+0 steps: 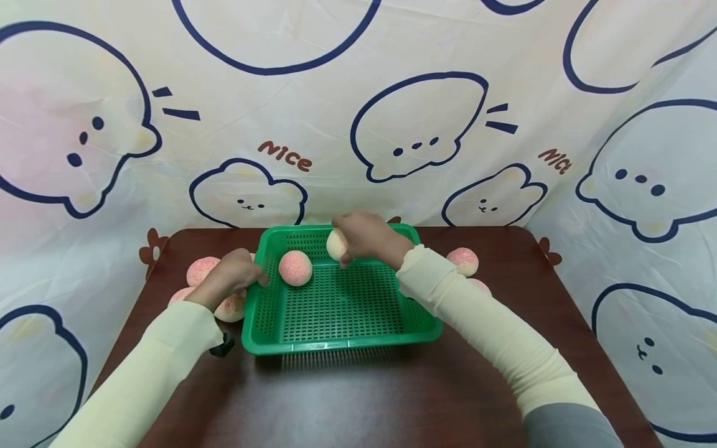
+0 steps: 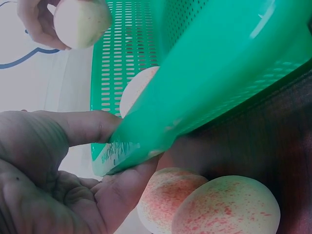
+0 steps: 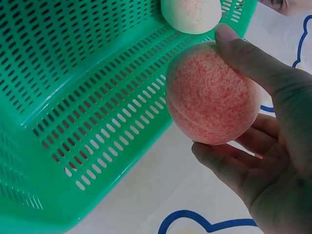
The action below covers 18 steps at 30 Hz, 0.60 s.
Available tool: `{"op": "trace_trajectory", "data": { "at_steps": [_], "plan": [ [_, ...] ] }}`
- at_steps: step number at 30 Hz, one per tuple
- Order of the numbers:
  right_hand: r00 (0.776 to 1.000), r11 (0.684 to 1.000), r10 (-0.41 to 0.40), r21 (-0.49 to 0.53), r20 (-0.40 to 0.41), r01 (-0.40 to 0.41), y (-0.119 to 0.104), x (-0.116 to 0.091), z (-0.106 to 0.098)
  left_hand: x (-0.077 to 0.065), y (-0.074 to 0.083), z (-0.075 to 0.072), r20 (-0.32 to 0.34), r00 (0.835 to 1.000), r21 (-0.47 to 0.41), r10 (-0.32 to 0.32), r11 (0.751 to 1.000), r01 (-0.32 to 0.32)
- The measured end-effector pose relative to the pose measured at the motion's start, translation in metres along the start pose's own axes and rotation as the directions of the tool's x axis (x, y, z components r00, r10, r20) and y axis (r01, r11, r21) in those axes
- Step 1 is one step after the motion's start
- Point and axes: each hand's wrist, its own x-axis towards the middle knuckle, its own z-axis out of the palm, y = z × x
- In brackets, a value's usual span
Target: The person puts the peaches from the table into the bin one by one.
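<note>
A green plastic basket [image 1: 342, 342] with slotted walls stands on the dark table. My left hand [image 1: 238, 272] pinches its left rim, thumb on the inner side and fingers under the outside, as the left wrist view shows. Above the far part of the basket, my right hand [image 1: 364, 236] holds a peach [image 3: 212, 95] between thumb and fingers; its skin is pink-speckled with a pale side. One more peach [image 1: 295, 268] lies inside the basket near the left wall.
Several peaches [image 1: 229, 308] lie on the table left of the basket, partly behind my left hand. Two more peaches [image 1: 463, 262] are at the right, one partly hidden by my right sleeve. A patterned cloth [image 1: 325, 112] hangs behind and beside the table [image 1: 358, 404].
</note>
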Motion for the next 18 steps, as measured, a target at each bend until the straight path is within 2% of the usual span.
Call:
{"op": "trace_trajectory", "data": {
  "at_steps": [5,18],
  "plan": [
    [1.0,1.0,0.006,0.025,0.014,-0.007,-0.004,0.005,0.004,0.0,0.0,0.0,-0.002,1.0,0.002,0.014,1.0,-0.014],
    [0.999,1.0,0.001,0.009,0.041,-0.001,-0.006,0.016,0.016,0.002,-0.001,0.0,0.004,1.0,0.007,-0.018,1.0,0.018]
  ]
}}
